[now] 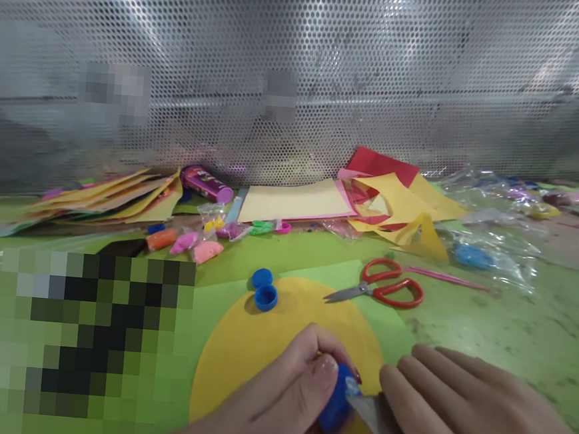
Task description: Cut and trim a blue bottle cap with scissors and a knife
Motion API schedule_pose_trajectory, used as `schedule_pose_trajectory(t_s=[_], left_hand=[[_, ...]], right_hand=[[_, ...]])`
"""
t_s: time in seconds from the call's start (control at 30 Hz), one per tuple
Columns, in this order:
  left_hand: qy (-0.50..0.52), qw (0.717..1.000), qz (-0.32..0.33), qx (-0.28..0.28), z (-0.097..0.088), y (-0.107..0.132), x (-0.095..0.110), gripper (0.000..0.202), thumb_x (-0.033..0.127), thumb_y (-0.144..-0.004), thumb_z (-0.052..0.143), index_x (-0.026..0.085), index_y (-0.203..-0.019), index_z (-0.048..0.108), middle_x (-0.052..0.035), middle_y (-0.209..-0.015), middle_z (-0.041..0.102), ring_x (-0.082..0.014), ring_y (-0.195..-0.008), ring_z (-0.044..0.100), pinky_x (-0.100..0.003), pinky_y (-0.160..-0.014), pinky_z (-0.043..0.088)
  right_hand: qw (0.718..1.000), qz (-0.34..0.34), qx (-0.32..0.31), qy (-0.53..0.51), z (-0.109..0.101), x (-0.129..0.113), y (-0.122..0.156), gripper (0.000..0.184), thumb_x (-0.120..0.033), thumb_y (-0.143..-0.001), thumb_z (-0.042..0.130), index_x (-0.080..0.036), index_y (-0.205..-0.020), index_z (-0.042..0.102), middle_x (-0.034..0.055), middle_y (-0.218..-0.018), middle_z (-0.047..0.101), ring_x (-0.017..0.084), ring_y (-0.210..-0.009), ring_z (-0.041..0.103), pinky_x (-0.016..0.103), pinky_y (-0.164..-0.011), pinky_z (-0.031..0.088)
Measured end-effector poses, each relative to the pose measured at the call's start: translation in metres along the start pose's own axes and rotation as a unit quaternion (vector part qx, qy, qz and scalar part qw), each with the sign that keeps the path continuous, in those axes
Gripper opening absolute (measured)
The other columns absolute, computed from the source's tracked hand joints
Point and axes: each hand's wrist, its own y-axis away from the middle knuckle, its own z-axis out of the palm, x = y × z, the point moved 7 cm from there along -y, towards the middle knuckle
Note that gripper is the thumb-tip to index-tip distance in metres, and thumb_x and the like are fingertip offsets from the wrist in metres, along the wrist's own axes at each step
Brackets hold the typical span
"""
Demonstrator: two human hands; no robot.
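Observation:
My left hand (pixel 300 392) is closed around a blue bottle cap (pixel 338 401), held above a yellow paper circle (pixel 238 360). In my right hand (pixel 480 406) is a knife (pixel 371 414) with a grey pointed blade; its grip is mostly hidden by my fingers. The blade tip touches the cap, where a pale, whitish-blue bit shows. Just beyond my hands, two more blue caps (pixel 266 298) sit at the circle's far edge. Red-handled scissors (pixel 379 287) lie partly spread on the light green sheet (pixel 350 273) and the circle.
Behind are clay packets (pixel 207 251), a purple tube (pixel 206 184), stacked coloured papers (pixel 120 197), a cream sheet (pixel 290 204) and yellow scraps (pixel 401 199). A pink stick (pixel 445 278) and clear plastic bags (pixel 508 241) lie right. A perforated metal panel (pixel 302 57) stands at the back.

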Motion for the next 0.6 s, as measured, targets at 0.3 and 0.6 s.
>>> schedule_pose_trajectory(t_s=[0.3, 0.6], left_hand=[[0.011, 1.0, 0.008, -0.005, 0.005, 0.003, 0.014, 0.057, 0.072, -0.092, 0.038, 0.019, -0.106, 0.052, 0.0065, -0.067, 0.045, -0.0094, -0.057, 0.039, -0.023, -0.061, 0.038], [-0.049, 0.998, -0.038, 0.02, 0.004, 0.01, 0.024, 0.065, 0.078, -0.089, 0.035, 0.019, -0.105, 0.057, 0.004, -0.071, 0.047, -0.013, -0.066, 0.043, -0.026, -0.067, 0.037]], right_hand=[[1.0, -0.009, -0.009, -0.003, -0.003, 0.001, 0.001, 0.042, -0.023, -0.111, 0.019, -0.02, -0.082, 0.05, 0.0003, -0.065, 0.062, 0.017, -0.052, 0.05, 0.038, -0.049, 0.032], [1.0, -0.001, -0.008, 0.006, -0.002, -0.001, 0.004, 0.035, -0.022, -0.11, 0.022, -0.02, -0.089, 0.05, 0.0004, -0.069, 0.063, 0.018, -0.058, 0.053, 0.038, -0.051, 0.031]])
